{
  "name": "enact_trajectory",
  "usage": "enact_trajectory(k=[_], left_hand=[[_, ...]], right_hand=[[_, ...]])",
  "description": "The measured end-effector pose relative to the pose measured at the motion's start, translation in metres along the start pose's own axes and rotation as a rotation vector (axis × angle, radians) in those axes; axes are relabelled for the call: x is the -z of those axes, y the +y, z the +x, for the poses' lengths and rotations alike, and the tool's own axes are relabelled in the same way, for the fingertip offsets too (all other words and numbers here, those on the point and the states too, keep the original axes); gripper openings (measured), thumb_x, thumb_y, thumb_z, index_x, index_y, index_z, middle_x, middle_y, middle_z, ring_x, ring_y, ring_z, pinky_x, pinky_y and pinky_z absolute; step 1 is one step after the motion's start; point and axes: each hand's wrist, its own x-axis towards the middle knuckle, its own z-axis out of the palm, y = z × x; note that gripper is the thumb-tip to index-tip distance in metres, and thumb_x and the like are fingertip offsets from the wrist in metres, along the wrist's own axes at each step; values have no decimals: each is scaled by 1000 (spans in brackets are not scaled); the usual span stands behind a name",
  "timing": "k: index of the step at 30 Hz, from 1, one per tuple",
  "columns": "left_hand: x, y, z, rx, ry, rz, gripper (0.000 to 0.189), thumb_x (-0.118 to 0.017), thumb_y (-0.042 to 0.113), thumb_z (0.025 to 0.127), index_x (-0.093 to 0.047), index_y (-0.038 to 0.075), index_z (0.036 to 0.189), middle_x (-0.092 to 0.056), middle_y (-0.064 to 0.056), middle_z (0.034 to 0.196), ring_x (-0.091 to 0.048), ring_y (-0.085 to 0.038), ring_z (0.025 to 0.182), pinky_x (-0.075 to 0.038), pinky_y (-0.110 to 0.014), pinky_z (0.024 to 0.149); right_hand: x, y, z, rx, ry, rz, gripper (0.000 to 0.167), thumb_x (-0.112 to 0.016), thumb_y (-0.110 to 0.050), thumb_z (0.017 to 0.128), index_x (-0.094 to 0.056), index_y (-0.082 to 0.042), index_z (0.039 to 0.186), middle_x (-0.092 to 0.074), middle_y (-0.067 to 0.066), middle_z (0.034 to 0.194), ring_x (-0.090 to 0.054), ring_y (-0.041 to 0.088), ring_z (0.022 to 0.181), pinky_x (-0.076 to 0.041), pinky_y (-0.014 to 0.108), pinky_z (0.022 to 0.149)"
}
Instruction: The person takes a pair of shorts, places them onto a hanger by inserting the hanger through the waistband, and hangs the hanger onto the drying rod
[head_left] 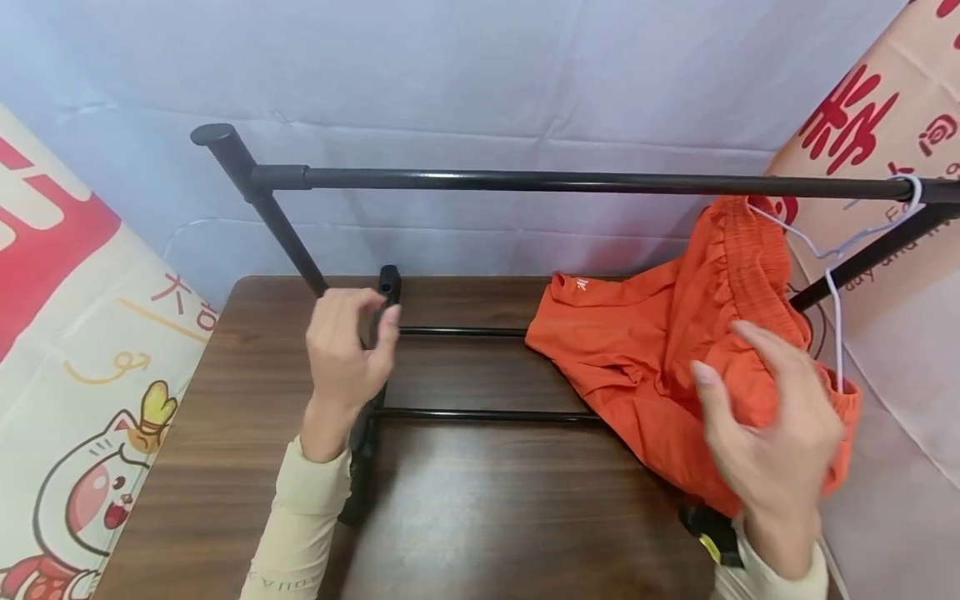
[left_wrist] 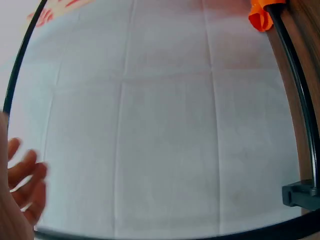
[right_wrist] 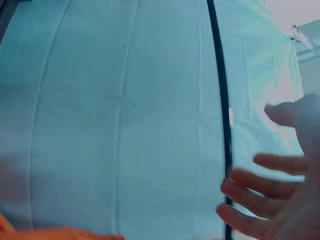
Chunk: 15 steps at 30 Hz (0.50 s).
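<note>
Orange shorts (head_left: 637, 333) with an elastic waistband hang at the right on a pale wire hanger (head_left: 834, 317), whose hook goes over the black rail (head_left: 525, 180). Over the shorts in the head view is my right hand (head_left: 780, 425), fingers loosely bent and thumb apart, holding nothing; whether it touches the cloth I cannot tell. My left hand (head_left: 348, 346) is raised near the rack's left post (head_left: 285, 233), its thumb and fingers apart with nothing between them. Both hands also show in their wrist views, the left (left_wrist: 22, 190) at the lower left, the right (right_wrist: 280, 185) at the right.
The rack's lower bars (head_left: 487, 415) and left foot (head_left: 363, 467) rest on a brown wooden table (head_left: 525, 517). Behind stands a pale cloth backdrop (head_left: 450, 83). Printed cloths (head_left: 82, 375) flank the table at left and right.
</note>
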Motion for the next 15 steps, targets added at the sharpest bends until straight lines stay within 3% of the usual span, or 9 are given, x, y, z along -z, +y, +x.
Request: enact_trajectory(k=[2,5,9,12,15], left_hand=[[-6,0,2,-50,-142,56,45,-61,41,104,-70,-3,109,-71,-20,99,-66,-40,91,-50,-52,78],[-19,-4,5,-82,-308,161,66,-51,62,104,-68,2,125,-70,-20,119,-64,-42,114,-51,-58,92],[-38,-13,9,-125,-434,287,87,-42,80,97,-59,9,145,-59,-22,142,-52,-47,137,-43,-65,108],[-51,-21,12,-123,-521,355,99,-48,87,89,-42,19,160,-42,-24,161,-37,-51,150,-32,-74,116],[-65,-29,16,-69,-612,394,115,-57,90,80,-21,27,169,-17,-23,174,-15,-57,158,-16,-84,117]], right_hand=[[-15,8,5,43,-99,27,61,-77,-50,93,-72,0,128,-73,25,126,-69,28,122,-43,15,112],[-37,22,13,68,-237,33,74,-74,-60,92,-67,-1,136,-68,23,137,-62,39,132,-43,32,121],[-66,41,28,70,-381,-1,86,-80,-59,87,-56,-1,147,-57,25,151,-44,40,151,-35,57,125],[-86,52,38,52,-475,-42,93,-86,-48,84,-48,-2,154,-48,25,159,-32,40,158,-25,62,129],[-105,58,49,5,-570,-88,101,-85,-52,83,-38,-7,161,-37,22,168,-21,41,163,-12,67,130]])
